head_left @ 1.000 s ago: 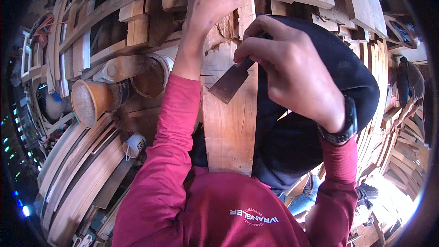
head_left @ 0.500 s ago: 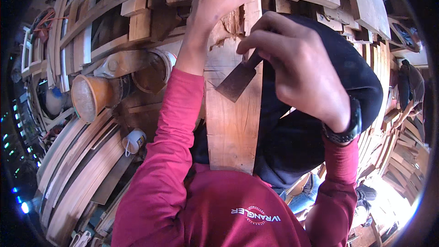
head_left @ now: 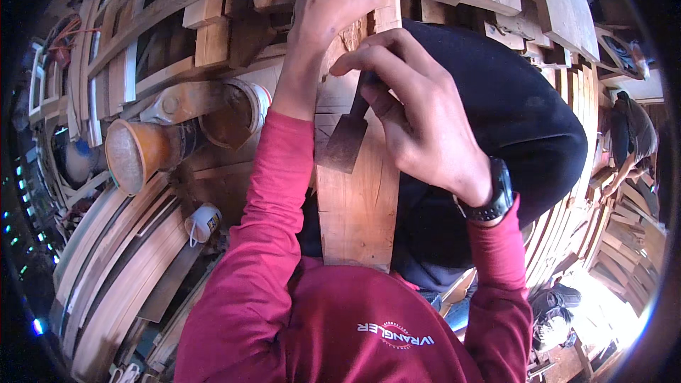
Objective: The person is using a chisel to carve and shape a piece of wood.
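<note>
One chisel [head_left: 344, 146] is over one plank [head_left: 358, 220], blade pointing toward the red shirt [head_left: 333, 312] and slightly left, long axis slanting across the plank's length. The right hand [head_left: 418, 103] grips it; whether the left hand [head_left: 337, 0], at the plank's far end, grips, I cannot tell.

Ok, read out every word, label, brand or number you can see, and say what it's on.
Maroon shirt: white lettering and a round emblem, upside down; I don't copy out printed wording.
Small white container: label marks, too small to read.
Black wristwatch: no readable markings.
Dark flat-bladed tool in the right hand, and wooden board beneath it: no lettering visible.
</note>
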Available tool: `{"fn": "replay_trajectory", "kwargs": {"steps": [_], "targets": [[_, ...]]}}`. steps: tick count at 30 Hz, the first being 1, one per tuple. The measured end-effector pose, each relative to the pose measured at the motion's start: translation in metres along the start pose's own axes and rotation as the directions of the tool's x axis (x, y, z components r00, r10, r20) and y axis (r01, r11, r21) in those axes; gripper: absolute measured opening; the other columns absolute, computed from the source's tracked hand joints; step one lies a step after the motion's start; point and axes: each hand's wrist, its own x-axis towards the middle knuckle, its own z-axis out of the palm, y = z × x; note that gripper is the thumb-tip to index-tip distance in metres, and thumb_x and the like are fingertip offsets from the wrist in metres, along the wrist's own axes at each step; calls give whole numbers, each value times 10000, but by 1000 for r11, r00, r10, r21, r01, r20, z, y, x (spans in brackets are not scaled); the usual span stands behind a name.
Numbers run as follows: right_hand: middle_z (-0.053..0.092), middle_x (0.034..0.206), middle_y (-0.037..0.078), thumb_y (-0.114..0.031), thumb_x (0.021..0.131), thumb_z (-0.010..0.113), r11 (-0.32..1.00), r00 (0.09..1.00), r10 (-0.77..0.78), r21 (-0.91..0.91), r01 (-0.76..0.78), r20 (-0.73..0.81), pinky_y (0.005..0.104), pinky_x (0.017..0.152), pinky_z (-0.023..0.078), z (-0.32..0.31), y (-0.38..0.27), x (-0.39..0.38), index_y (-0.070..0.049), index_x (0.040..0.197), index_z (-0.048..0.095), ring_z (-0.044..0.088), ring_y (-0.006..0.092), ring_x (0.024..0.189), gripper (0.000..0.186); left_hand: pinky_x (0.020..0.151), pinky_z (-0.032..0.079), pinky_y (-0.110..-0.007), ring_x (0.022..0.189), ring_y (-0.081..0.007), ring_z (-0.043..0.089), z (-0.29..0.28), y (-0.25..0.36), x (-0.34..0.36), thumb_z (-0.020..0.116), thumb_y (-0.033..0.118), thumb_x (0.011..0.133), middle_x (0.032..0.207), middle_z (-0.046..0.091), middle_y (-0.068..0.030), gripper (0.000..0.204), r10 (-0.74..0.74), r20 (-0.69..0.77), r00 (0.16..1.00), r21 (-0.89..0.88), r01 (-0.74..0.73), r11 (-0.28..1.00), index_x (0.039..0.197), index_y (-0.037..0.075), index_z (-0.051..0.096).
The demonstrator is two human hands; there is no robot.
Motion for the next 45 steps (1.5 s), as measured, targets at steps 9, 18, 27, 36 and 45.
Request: {"fn": "replay_trajectory", "kwargs": {"steps": [9, 18, 27, 36, 45], "targets": [[625, 1129, 135, 199, 766, 620, 997, 997, 67, 41, -66, -43, 364, 866, 537, 24, 3, -4, -31, 1284, 625, 675, 257, 1007, 567, 702, 521, -485, 822, -441, 678, -4, 3, -4, 690, 312, 936, 888, 688, -237, 334, 31, -6, 1000, -3, -31, 1000, 868, -16, 686], [711, 1025, 226, 30, 881, 713, 928, 963, 176, 360, -93, -206, 374, 744, 573, 37, 20, 13, -31, 1319, 594, 740, 355, 901, 458, 750, 515, -510, 867, -444, 668, -6, 4, 1, 679, 322, 940, 884, 680, -244, 350, -10, 75, 997, 27, 8, 1000, 852, -17, 668], [701, 1124, 101, 50, 1024, 553, 853, 961, 274, 454, -256, 27, 294, 902, 563, 33, 14, 6, -23, 1432, 508, 689, 135, 962, 416, 735, 521, -499, 846, -439, 681, -12, 11, -1, 683, 276, 933, 877, 690, -238, 310, -1, 31, 1000, -20, 1, 1000, 843, -20, 689], [708, 1059, 227, 141, 815, 661, 868, 968, 244, 429, -248, 65, 377, 750, 589, 42, 8, -11, -27, 1410, 500, 770, 304, 859, 639, 760, 540, -500, 870, -434, 690, -4, 8, -5, 664, 306, 945, 927, 709, -231, 309, -3, -2, 1000, 45, 3, 999, 884, 5, 703], [716, 1085, 138, 162, 878, 644, 907, 968, 229, 340, -251, 103, 309, 836, 600, 43, 4, -20, -74, 1470, 480, 732, 195, 984, 658, 749, 543, -501, 875, -434, 692, -5, 7, -2, 663, 320, 949, 933, 711, -223, 322, -31, 55, 998, 31, 29, 999, 873, 10, 699]]}}
